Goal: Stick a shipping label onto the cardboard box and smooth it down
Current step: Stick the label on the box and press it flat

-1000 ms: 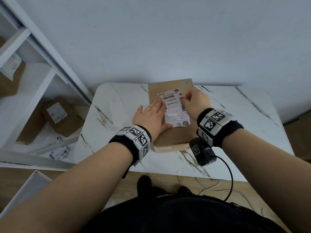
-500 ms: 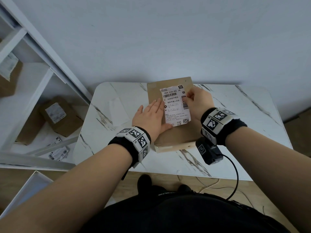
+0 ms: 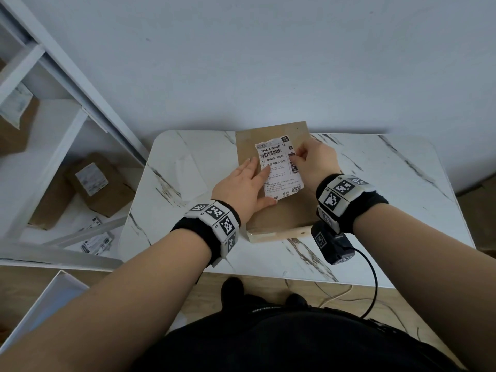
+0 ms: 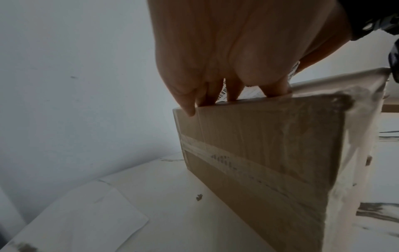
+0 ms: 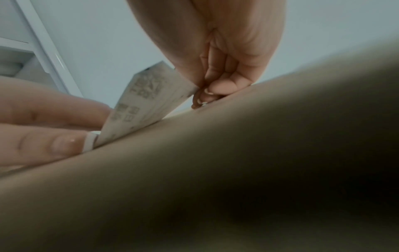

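- Right hand (image 3: 315, 163) pinches the right edge of the shipping label (image 3: 280, 171), lifting that side.
- Left hand (image 3: 243, 187) lies flat, fingers straight, pressing the label's left side.
- Cardboard box (image 3: 279, 218) sits mid-frame on the marble table (image 3: 389, 210).

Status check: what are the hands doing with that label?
Left hand flat, pressing label onto box. Right hand pinching label's lifted right edge. Nothing in the way.

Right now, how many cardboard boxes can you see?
4, perhaps more hidden: the cardboard box on the table under both hands, two boxes on the lower shelf, one box on the upper shelf.
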`<state>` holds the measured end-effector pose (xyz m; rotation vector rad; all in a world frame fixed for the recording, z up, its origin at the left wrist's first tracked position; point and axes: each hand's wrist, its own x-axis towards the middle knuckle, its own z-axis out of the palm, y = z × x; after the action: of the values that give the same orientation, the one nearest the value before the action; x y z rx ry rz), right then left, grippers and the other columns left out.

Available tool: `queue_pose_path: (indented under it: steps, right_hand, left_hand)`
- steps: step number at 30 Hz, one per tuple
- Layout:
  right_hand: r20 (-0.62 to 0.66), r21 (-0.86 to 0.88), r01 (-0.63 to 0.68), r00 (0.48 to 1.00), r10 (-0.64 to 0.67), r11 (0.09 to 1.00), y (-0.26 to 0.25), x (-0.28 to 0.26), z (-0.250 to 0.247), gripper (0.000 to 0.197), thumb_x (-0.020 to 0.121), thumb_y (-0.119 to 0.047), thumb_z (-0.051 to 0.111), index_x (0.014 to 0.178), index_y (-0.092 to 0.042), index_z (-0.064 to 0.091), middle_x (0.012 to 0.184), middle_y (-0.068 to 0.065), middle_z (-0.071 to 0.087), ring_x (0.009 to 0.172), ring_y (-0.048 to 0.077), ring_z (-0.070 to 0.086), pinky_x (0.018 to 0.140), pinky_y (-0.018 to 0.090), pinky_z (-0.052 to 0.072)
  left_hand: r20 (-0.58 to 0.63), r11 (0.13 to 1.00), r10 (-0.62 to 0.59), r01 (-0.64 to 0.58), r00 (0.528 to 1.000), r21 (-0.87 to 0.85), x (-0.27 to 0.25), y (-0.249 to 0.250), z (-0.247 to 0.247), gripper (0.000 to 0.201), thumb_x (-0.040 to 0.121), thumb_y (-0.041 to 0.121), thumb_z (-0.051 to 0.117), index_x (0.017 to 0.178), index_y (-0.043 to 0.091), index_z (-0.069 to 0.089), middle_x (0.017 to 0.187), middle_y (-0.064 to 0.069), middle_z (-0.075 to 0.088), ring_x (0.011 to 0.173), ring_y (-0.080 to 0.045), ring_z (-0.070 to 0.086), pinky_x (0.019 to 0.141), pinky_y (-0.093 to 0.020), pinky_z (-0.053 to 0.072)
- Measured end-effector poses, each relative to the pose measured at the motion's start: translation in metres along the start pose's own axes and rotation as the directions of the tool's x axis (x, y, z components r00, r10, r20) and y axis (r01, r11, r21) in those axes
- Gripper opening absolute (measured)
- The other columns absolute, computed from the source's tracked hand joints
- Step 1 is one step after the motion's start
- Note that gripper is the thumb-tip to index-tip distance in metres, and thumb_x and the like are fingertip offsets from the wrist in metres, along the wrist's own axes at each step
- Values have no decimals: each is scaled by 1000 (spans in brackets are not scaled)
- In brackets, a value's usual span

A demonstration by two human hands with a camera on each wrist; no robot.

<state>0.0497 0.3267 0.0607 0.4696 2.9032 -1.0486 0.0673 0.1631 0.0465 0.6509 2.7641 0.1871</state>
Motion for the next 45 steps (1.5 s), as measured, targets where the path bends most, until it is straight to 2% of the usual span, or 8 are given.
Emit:
queue_pose_path:
  steps: [13, 18, 22, 26, 32, 37, 42, 45]
  right_hand:
    - [100, -89, 65, 993, -56, 994, -3, -8, -11, 42, 75, -25, 75, 108, -7, 58, 109, 8, 68, 99, 23, 62, 71, 25, 40]
    - [115, -62, 0, 993, 7, 998, -11, -10, -27, 48, 79, -28, 72, 120, -9, 60, 118, 7, 66, 111, 22, 59, 91, 30, 46]
    - [-4, 192, 5, 1000, -5, 981, -22, -20, -26, 20, 86, -16, 60, 103, -8, 67, 88, 0, 64, 86, 17, 61, 85, 32, 54]
    - [287, 531, -189, 957, 34, 826, -24, -37, -2, 20, 90, 0, 51, 105, 3, 65, 83, 7, 64, 71, 15, 62, 76, 28, 59]
    - [396, 672, -343, 915, 73, 657, -1, -38, 6, 28, 93, 12, 38, 114, 14, 57, 80, 10, 62, 72, 12, 61, 62, 10, 56]
    - [398, 566, -317, 914, 85, 761, 8, -34, -3, 27, 90, 12, 40, 91, 7, 66, 73, 12, 64, 54, 7, 65, 57, 11, 56]
    - [345, 410, -201, 937, 53, 890, 7, -40, 2, 27, 76, -1, 64, 63, -24, 68, 80, 12, 74, 79, 25, 71, 80, 30, 60]
    - [337, 364, -167, 941, 38, 916, 5, -44, 3, 24, 71, -4, 72, 60, -25, 68, 88, 18, 76, 87, 32, 73, 89, 41, 57]
  left_hand:
    - [29, 997, -30, 28, 999, 67, 1, 4, -11, 69, 91, 60, 32, 151, 28, 18, 163, -1, 6, 150, -20, 11, 122, -37, 17]
    - [18, 996, -37, 35, 999, 83, 0, 7, -12, 63, 93, 53, 36, 150, 29, 22, 162, -2, 10, 149, -21, 14, 121, -39, 18]
    - [22, 996, -46, 44, 999, 75, 0, 7, -12, 64, 93, 51, 39, 150, 28, 22, 162, -1, 10, 149, -20, 13, 121, -41, 18]
    - [-17, 999, -32, 33, 999, 41, 0, 4, -8, 62, 90, 51, 44, 147, 33, 27, 161, 1, 14, 149, -20, 17, 118, -45, 22]
    - [-32, 998, -57, 58, 998, 17, 0, 3, -3, 63, 90, 52, 44, 147, 34, 26, 161, 3, 15, 149, -19, 16, 118, -47, 21]
    - [-15, 996, -82, 83, 997, 26, -2, 5, -4, 64, 91, 54, 41, 149, 33, 23, 162, 5, 10, 150, -16, 12, 120, -47, 15]
    - [-13, 997, -77, 78, 997, 21, -4, 3, -2, 69, 88, 61, 37, 149, 34, 20, 162, 6, 7, 150, -13, 9, 120, -48, 14]
    - [3, 997, -71, 71, 997, 32, -5, 3, -3, 73, 86, 64, 37, 149, 33, 19, 162, 6, 5, 150, -14, 8, 120, -48, 14]
